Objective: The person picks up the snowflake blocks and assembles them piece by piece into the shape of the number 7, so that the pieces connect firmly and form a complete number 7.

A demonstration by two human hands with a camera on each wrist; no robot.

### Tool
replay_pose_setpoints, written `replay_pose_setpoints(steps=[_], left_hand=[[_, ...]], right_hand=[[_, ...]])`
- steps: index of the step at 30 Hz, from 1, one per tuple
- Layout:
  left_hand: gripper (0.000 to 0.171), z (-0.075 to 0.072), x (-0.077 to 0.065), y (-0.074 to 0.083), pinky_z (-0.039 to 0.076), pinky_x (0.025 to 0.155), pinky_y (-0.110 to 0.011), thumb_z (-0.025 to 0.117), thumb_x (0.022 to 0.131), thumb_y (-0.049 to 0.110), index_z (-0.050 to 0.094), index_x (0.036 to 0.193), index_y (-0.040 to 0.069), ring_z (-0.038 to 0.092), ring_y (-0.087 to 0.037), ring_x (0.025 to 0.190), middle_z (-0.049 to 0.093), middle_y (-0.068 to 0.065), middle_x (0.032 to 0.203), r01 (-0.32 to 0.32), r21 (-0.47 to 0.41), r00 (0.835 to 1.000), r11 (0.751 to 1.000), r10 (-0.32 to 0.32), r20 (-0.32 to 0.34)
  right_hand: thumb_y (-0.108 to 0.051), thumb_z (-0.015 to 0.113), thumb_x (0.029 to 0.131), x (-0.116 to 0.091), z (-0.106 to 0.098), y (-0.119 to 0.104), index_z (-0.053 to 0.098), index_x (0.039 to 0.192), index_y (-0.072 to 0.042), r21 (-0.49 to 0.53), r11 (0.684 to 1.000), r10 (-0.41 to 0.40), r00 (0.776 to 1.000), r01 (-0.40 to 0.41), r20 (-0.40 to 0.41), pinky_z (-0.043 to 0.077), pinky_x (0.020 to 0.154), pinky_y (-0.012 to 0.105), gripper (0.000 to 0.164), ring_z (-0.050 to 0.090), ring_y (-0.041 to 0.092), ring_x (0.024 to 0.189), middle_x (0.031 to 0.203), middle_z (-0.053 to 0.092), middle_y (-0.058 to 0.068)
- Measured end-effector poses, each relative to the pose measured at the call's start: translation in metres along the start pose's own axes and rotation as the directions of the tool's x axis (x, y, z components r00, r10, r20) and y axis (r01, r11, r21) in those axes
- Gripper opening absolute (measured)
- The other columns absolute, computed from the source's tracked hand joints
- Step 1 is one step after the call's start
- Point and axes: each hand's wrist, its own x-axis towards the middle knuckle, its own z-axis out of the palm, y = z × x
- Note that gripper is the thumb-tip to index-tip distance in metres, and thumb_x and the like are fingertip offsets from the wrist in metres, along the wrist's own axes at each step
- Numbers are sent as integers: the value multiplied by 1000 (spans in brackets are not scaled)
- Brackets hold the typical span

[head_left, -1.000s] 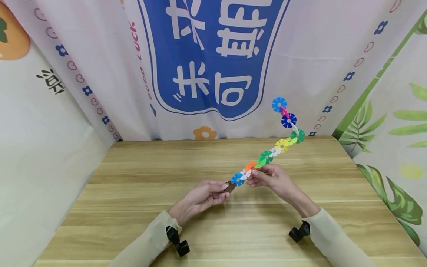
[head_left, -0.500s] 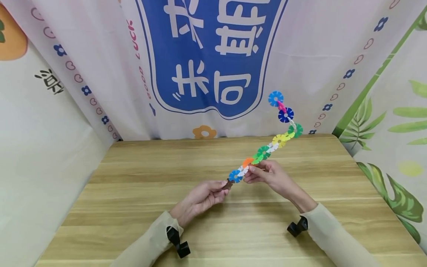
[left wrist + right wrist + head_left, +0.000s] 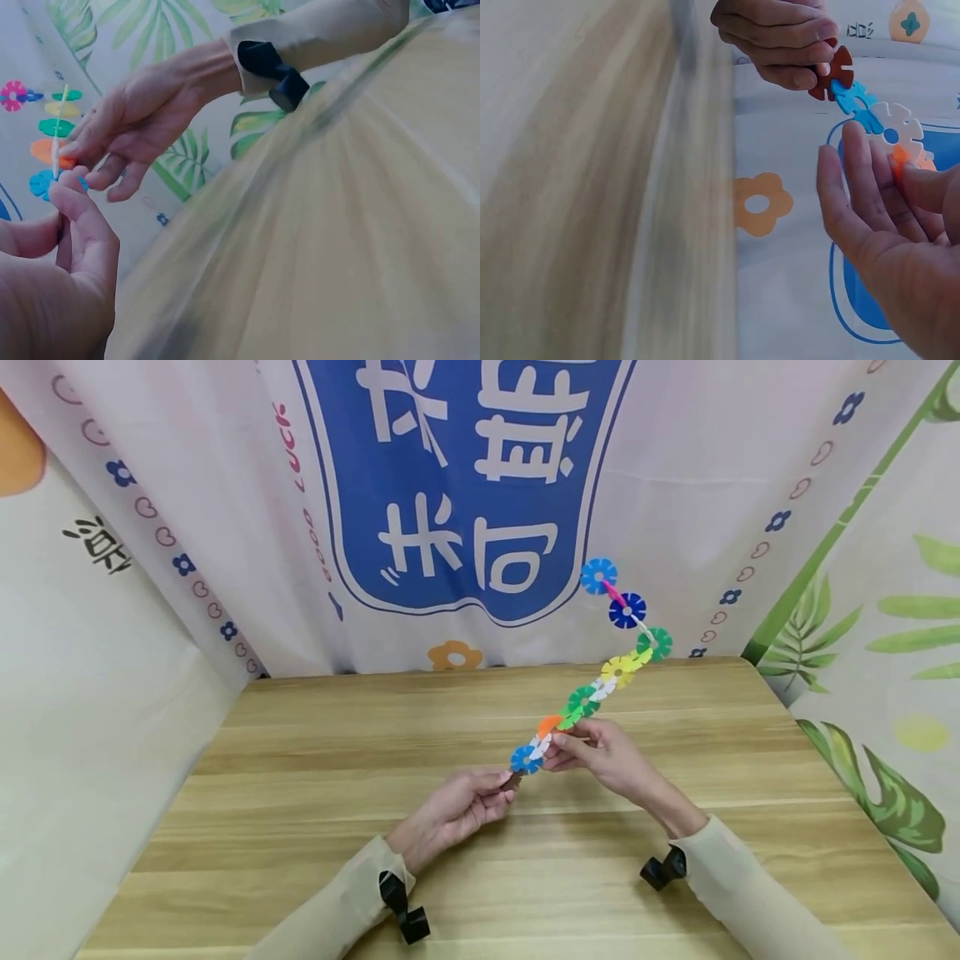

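Observation:
A chain of slotted plastic snowflake discs rises from between both hands, slanting up to the right, then bending left to a light blue disc (image 3: 598, 577) at its top. My left hand (image 3: 457, 810) pinches the brown disc (image 3: 841, 73) at the chain's lower end. Slotted into that brown disc is another blue disc (image 3: 526, 759), joined in turn to a white disc (image 3: 904, 133). Thumb and fingers of my right hand (image 3: 618, 764) pinch the orange disc (image 3: 550, 724) beyond the white one. Green, yellow, dark blue and pink discs make up the upper part.
Both hands are above a wood-grain table (image 3: 337, 727). Behind it hangs a printed curtain (image 3: 675, 460), with patterned side cloths at left and right. Each sleeve carries a black wrist mount, such as the right mount (image 3: 663, 868).
The chain's upper part has swung left and a little upward. My right hand has shifted slightly left with it. Both hands keep their hold, and the head view has turned slightly.

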Motion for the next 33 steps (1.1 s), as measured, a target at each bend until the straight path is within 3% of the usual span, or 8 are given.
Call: replay_pose_setpoints(steps=[7,9,14,20,26,33], left_hand=[[18,6,-2,5,61,77,-17,53,107,3,67,117,-2,71,-6,80,77,-4,96,-46,28,998,999,47,-34],[18,8,-3,5,61,78,-17,54,107,4,70,115,0,71,-7,81,78,-4,97,-50,37,998,998,52,-31],[21,10,-3,3,60,76,-17,55,107,5,76,105,7,70,-7,80,78,-3,96,-56,27,998,998,56,-8],[23,11,-3,2,58,72,-15,50,109,5,73,105,7,68,-7,78,76,-2,96,-54,6,999,999,54,5],[22,12,-3,2,58,75,-15,46,110,5,68,110,4,68,-5,79,73,-1,93,-46,-23,998,999,46,32],[26,10,-1,0,57,71,-15,42,111,4,67,106,4,68,-5,74,73,0,86,-22,-73,999,997,25,36]], right_hand=[[-19,68,104,-8,2,-2,58,133,4,42,999,11,999,-12,30,62,98,55,39,75,45,107,124,73,22],[-18,74,99,-9,2,-1,62,130,3,36,999,22,999,-23,23,62,98,53,39,77,42,104,120,76,19],[-17,79,95,-4,2,1,74,113,4,9,999,38,998,-38,-48,66,91,33,28,81,28,92,98,83,9],[-10,76,97,-1,6,4,72,115,11,63,998,17,1000,-16,-12,67,88,46,28,81,21,87,99,81,13],[-9,73,98,2,10,4,73,114,11,37,999,3,1000,-3,9,66,89,45,25,80,35,90,102,79,22],[-10,73,99,3,14,0,75,112,7,-34,999,36,999,-35,25,67,88,35,22,77,48,96,102,80,21]])
